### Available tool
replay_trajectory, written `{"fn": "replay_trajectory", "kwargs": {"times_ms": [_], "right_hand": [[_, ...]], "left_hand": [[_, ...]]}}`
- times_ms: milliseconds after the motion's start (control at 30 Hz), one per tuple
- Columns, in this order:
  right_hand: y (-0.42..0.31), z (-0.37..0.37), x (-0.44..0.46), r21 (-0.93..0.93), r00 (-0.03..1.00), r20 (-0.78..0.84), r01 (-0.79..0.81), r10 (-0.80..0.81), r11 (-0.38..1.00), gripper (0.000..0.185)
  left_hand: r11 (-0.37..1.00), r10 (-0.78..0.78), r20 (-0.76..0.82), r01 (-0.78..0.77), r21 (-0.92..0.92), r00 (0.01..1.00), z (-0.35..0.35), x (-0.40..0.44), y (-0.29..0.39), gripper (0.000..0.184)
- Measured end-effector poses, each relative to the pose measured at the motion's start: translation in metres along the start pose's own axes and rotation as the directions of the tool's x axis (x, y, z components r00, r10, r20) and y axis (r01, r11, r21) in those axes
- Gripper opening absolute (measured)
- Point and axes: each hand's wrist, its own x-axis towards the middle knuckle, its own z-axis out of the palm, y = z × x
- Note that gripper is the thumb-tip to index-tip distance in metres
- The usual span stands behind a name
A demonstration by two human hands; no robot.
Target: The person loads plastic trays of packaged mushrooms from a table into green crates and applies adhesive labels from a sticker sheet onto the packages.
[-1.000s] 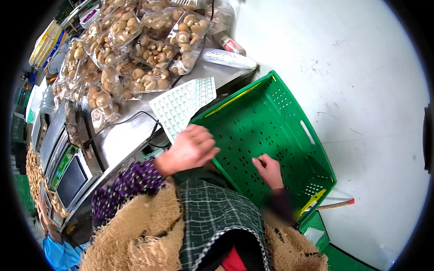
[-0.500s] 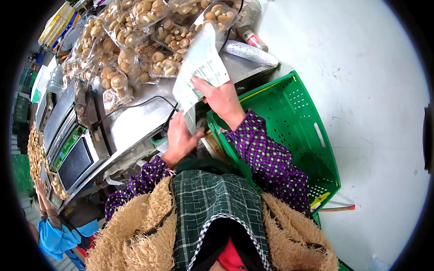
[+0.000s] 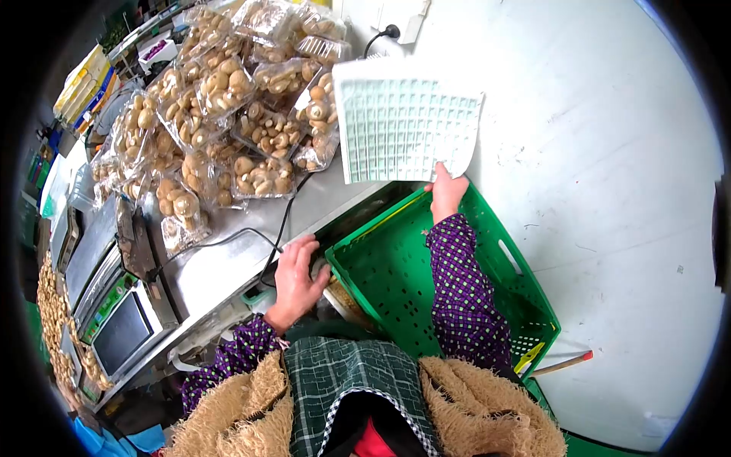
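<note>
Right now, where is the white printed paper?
In the head view's upper centre, the white printed paper is in the right hand, beside bagged brown mushrooms.

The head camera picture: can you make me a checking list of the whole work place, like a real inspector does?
Surface: metal bench, shiny where it shows.
Job's things: a sheet with a printed grid, held up; a green crate beside the bench.
Clutter: a big heap of packed mushrooms, and a device with a dark panel, on the bench.
Hands: right hand pinches the sheet's lower edge; left hand holds nothing, near the bench edge; touching, I can't tell.
Cables: a black cable runs across the bench; a black plug shows beyond the sheet.
Surroundings: a red-tipped stick beside the crate; blue cloth at lower left.
</note>
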Motion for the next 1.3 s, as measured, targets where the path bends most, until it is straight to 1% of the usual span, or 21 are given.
{"fn": "replay_trajectory", "kwargs": {"times_ms": [167, 267, 333, 400, 467, 533, 600, 667, 700, 733, 767, 800, 833, 867, 900, 1000, 1067, 1133, 1200, 1267, 1300], "right_hand": [[0.045, 0.014, 0.022, -0.352, 1.000, -0.001, 0.015, -0.017, 0.936, 0.019], [0.052, 0.025, 0.025, -0.288, 0.993, 0.086, -0.055, 0.082, 0.956, 0.020], [0.061, 0.030, 0.032, -0.370, 0.976, 0.134, -0.112, 0.172, 0.922, 0.024], [0.080, 0.030, 0.038, -0.453, 0.920, 0.381, 0.270, -0.089, 0.850, 0.026], [0.050, 0.019, 0.014, -0.375, 0.866, 0.432, 0.426, -0.251, 0.824, 0.040], [0.048, 0.005, -0.002, -0.525, 0.881, 0.338, 0.469, -0.332, 0.710, 0.062], [0.036, -0.034, -0.039, -0.570, 0.802, 0.366, 0.595, -0.472, 0.568, 0.072], [0.017, -0.098, -0.079, -0.563, 0.772, 0.482, 0.635, -0.414, 0.529, 0.061], [0.007, -0.142, -0.096, -0.622, 0.794, 0.515, 0.606, -0.323, 0.497, 0.053], [-0.009, -0.194, -0.114, -0.766, 0.886, 0.443, 0.454, -0.138, 0.454, 0.044], [-0.004, -0.266, -0.124, -0.853, 0.930, 0.358, 0.360, -0.078, 0.377, 0.044], [-0.045, -0.310, -0.153, -0.927, 0.996, 0.071, 0.048, 0.048, 0.373, 0.044], [-0.046, -0.383, -0.178, -0.817, 0.932, 0.357, 0.344, 0.062, -0.464, 0.044], [-0.052, -0.435, -0.209, -0.912, 0.949, 0.314, 0.289, -0.041, -0.290, 0.041], [-0.051, -0.461, -0.225, -0.943, 0.956, 0.288, 0.274, -0.054, -0.190, 0.039], [-0.031, -0.458, -0.232, -0.961, 0.965, 0.259, 0.253, -0.043, -0.115, 0.033], [-0.023, -0.457, -0.232, -0.962, 0.962, 0.262, 0.255, -0.069, -0.102, 0.032], [-0.024, -0.459, -0.232, -0.961, 0.959, 0.267, 0.258, -0.092, -0.097, 0.034], [-0.026, -0.465, -0.229, -0.959, 0.951, 0.277, 0.265, -0.133, -0.102, 0.037], [-0.024, -0.471, -0.227, -0.953, 0.940, 0.299, 0.284, -0.167, -0.104, 0.042], [-0.022, -0.467, -0.227, -0.954, 0.939, 0.297, 0.285, -0.172, -0.092, 0.045]], "left_hand": [[1.000, 0.010, 0.056, -0.010, -0.005, 0.998, 0.012, -0.001, 0.002, 0.045], [1.000, 0.027, 0.083, -0.027, -0.011, 0.996, 0.018, -0.003, 0.007, 0.047], [0.998, 0.061, 0.116, -0.061, -0.007, 0.991, 0.025, 0.004, 0.011, 0.050], [0.993, 0.117, 0.140, -0.119, 0.007, 0.983, 0.030, 0.019, 0.022, 0.053], [0.976, 0.207, 0.198, -0.216, 0.025, 0.958, 0.043, 0.039, 0.027, 0.061], [0.955, 0.256, 0.230, -0.282, 0.090, 0.939, 0.062, 0.055, 0.030, 0.064], [0.938, 0.269, 0.284, -0.318, 0.141, 0.920, 0.081, 0.061, 0.028, 0.067], [0.909, 0.262, 0.367, -0.356, 0.217, 0.893, 0.097, 0.057, 0.015, 0.069], [0.908, 0.221, 0.408, -0.339, 0.246, 0.886, 0.100, 0.056, 0.012, 0.069], [0.904, 0.176, 0.447, -0.324, 0.279, 0.877, 0.101, 0.055, 0.008, 0.069], [0.909, 0.193, 0.432, -0.326, 0.259, 0.881, 0.102, 0.057, 0.005, 0.068], [0.915, 0.142, 0.456, -0.292, 0.278, 0.879, 0.102, 0.058, 0.004, 0.068], [0.931, 0.063, 0.506, -0.234, 0.281, 0.860, 0.104, 0.060, 0.002, 0.068], [0.943, -0.013, 0.552, -0.175, 0.285, 0.834, 0.105, 0.063, 0.004, 0.069], [0.944, -0.018, 0.553, -0.168, 0.285, 0.833, 0.111, 0.066, 0.004, 0.069], [0.882, 0.298, 0.369, -0.401, 0.246, 0.880, 0.134, 0.090, 0.023, 0.066], [0.799, 0.586, 0.297, -0.599, -0.056, 0.754, 0.144, 0.108, 0.071, 0.056], [0.554, 0.831, 0.252, -0.774, -0.306, 0.496, 0.152, 0.105, 0.117, 0.030], [0.439, 0.873, 0.418, -0.780, -0.446, 0.253, 0.165, 0.114, 0.117, 0.017], [0.595, 0.595, 0.651, -0.803, 0.037, 0.471, 0.214, 0.146, 0.017, 0.010], [0.578, 0.532, 0.758, -0.816, 0.000, 0.377, 0.217, 0.143, 0.014, 0.012]]}}
